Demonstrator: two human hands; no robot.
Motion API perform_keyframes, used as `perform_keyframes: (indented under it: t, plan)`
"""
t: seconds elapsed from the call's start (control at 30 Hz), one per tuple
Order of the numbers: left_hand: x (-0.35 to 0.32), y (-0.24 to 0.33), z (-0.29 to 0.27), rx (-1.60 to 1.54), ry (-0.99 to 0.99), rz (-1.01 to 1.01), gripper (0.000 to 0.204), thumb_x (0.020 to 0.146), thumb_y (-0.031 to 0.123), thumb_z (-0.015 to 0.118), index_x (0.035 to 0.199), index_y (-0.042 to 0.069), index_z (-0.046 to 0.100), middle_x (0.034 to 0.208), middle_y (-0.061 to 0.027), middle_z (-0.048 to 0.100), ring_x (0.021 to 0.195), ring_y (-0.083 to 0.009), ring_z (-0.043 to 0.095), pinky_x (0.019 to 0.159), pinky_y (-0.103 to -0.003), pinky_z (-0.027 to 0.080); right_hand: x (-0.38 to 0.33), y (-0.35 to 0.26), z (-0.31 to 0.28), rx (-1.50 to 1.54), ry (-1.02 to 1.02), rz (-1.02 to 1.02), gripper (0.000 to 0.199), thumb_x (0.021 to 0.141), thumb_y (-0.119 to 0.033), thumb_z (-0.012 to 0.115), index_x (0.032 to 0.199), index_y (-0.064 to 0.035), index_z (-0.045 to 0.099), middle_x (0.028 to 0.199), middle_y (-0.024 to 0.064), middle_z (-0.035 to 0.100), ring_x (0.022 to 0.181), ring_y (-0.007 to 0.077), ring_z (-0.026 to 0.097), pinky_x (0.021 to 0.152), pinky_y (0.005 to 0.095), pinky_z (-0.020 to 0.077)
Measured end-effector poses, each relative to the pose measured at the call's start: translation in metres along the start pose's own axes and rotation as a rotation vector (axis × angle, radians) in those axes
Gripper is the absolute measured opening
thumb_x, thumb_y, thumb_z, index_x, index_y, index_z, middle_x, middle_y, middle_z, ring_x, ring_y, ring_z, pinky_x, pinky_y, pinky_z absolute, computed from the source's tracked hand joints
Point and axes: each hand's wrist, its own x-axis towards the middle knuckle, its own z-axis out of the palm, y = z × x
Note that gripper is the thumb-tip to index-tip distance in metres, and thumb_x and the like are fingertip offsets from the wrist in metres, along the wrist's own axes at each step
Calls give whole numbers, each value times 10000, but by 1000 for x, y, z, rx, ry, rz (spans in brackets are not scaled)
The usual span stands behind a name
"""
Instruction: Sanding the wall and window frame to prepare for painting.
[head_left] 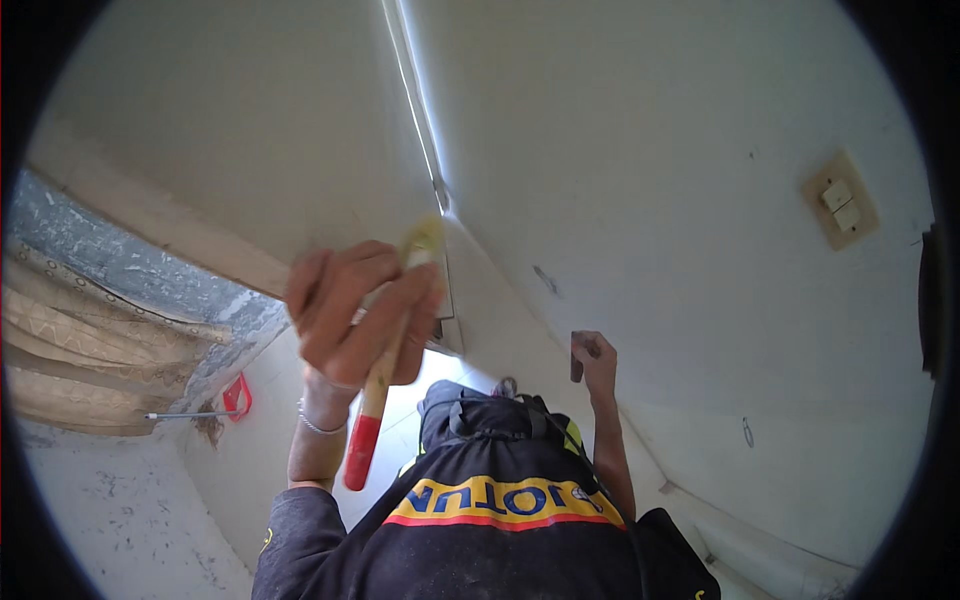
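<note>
Clearly the left hand (355,310), fingers wrapped tight around the paintbrush (385,370) at the wall corner (440,190), could drip paint while the right hand (597,360) pinches a scraper (577,357) against the wall.

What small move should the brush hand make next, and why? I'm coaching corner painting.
Probably draw the paintbrush along the corner seam. The left hand has its grip closed on the handle, with the bristles up at the seam where the two pale walls meet, while the right hand rests on the wall.
</note>
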Motion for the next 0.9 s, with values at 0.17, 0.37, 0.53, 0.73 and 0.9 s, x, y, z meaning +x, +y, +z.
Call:
perform_keyframes:
  t: [0.17, 0.37, 0.53, 0.73, 0.9]
  plan:
    - [-10, -6, -7, 166, -120, 8, 59, 721, 163, 773, 738, 144, 720, 693, 6, 648, 718, -137, 655, 842, -312, 365, -26, 20, -1, -1, 52, 124, 172, 869, -39, 647, 1037, -15, 679, 774, 14, 654, 637, 77, 552, 573, 247, 434]
    - [-16, -16, -13, 505, -129, 22, 123, 782, 262, 772, 700, 205, 699, 668, 42, 665, 671, -100, 627, 866, -324, 343, -33, 42, -16, -73, 42, 150, 197, 863, -36, 649, 1056, -15, 685, 868, 38, 679, 737, 90, 584, 680, 259, 461]
    - [-29, -45, -26, 606, -118, 54, 118, 811, 275, 753, 722, 217, 703, 690, 52, 672, 650, -110, 597, 922, -342, 347, -13, 43, -28, -56, 55, 138, 223, 859, -32, 648, 1078, -12, 684, 898, 42, 686, 783, 107, 598, 733, 267, 472]
    - [-42, -74, -48, 687, -108, 0, 143, 837, 306, 735, 730, 222, 688, 699, 60, 663, 688, -113, 605, 999, -381, 327, 20, 22, -28, -81, 8, 90, 225, 860, -30, 641, 1079, -10, 683, 914, 46, 691, 816, 116, 609, 764, 273, 475]
    - [-54, -104, -71, 685, -92, -24, 146, 867, 285, 691, 753, 194, 691, 726, 42, 681, 702, -131, 612, 994, -373, 324, 41, 11, -21, -113, -50, 43, 211, 871, -41, 648, 1076, -7, 682, 915, 48, 694, 820, 120, 616, 770, 269, 473]
